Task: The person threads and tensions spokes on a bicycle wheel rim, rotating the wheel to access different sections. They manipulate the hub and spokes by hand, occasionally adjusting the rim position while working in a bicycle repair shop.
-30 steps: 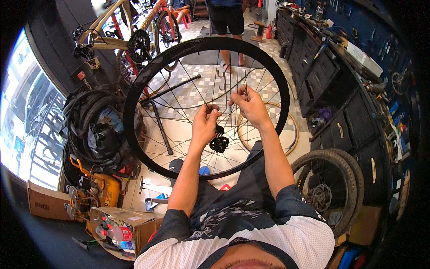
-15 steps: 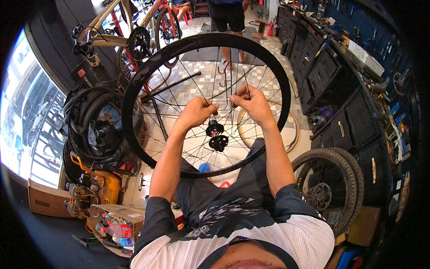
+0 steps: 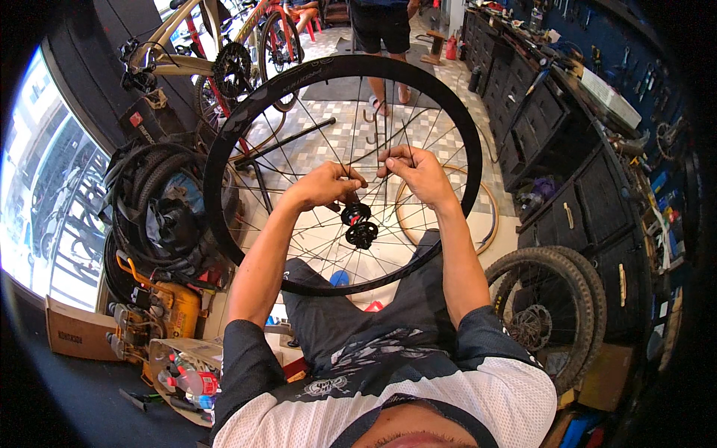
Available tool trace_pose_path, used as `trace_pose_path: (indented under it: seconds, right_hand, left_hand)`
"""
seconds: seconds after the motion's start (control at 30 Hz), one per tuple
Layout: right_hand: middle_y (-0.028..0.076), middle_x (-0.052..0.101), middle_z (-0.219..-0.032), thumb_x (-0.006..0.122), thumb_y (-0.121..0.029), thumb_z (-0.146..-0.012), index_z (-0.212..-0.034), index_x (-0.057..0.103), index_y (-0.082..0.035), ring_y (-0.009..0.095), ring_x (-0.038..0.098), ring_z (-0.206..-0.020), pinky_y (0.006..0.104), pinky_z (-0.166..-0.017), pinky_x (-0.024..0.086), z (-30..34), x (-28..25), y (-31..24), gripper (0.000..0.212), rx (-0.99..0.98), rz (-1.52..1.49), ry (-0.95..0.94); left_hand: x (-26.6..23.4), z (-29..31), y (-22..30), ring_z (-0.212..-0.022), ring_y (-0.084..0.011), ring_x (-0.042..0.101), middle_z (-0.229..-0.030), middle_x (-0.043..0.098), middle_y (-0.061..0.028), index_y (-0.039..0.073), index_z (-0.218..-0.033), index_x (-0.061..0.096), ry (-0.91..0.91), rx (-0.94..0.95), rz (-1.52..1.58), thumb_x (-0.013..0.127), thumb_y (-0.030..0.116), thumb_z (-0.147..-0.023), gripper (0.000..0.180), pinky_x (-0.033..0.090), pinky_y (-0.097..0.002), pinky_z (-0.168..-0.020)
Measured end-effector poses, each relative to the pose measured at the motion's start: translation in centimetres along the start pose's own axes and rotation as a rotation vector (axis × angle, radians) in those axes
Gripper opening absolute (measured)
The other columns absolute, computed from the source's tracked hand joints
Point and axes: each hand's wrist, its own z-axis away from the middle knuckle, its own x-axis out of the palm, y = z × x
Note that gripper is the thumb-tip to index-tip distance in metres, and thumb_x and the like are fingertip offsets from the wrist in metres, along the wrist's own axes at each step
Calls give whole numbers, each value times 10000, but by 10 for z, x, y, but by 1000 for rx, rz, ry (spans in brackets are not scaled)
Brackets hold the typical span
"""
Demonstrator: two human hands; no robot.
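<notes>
A black bicycle wheel rim (image 3: 457, 97) with thin dark spokes leans upright over my thighs, without a tyre. Its black hub (image 3: 361, 236), with a red band, lies below the middle of the ring. Just above the hub, my left hand (image 3: 326, 185) has its fingers curled in among the spokes; what its fingertips pinch is hidden. My right hand (image 3: 415, 175) is a little to the right and higher, thumb and fingers closed on a spoke. Some spokes cross behind both hands.
A truing-stand-like dark metal frame (image 3: 291, 142) stands behind the wheel. Left are piled tyres (image 3: 142, 175) and a yellow compressor (image 3: 178, 308). Tyred wheels (image 3: 549, 306) lean at right beside black drawers (image 3: 571, 205). A person (image 3: 379, 33) stands ahead near bicycles (image 3: 228, 67).
My left hand has shifted slightly and turned, its elbow swinging outward. The right fingers have moved a little left along the spokes. The wheel has shifted slightly left.
</notes>
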Motion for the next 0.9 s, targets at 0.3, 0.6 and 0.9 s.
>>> trace_pose_path:
  seconds: [0.3, 0.6, 0.9]
  right_hand:
    - [56, 734, -813, 777, -125, -953, -984, 690, 12, 100, 678, -762, 256, -694, 523, 0, -2, 0, 165, 15, 169, 161]
    - [73, 754, -947, 661, -128, -1033, -1170, 711, 37, 135, 697, -866, 290, -856, 543, 0, 0, 4, 221, 70, 57, -16]
    - [76, 753, -862, 719, -134, -1002, -1049, 696, 46, 131, 707, -807, 280, -787, 544, -14, 0, 13, 188, 115, 224, 72]
  left_hand:
    - [-5, -8, -10, -926, -191, 739, -1019, 769, -120, 20, -1279, 656, -22, 19, 13, 587, 249, -1089, 306, 632, -380, -766]
    - [-13, -22, -19, -940, -210, 757, -1014, 780, -129, 2, -1136, 705, -38, -31, 15, 563, 301, -1099, 332, 645, -401, -798]
    - [-18, -26, -21, -910, -195, 758, -1003, 778, -121, -2, -1109, 719, -42, -18, 9, 571, 305, -1094, 341, 649, -383, -784]
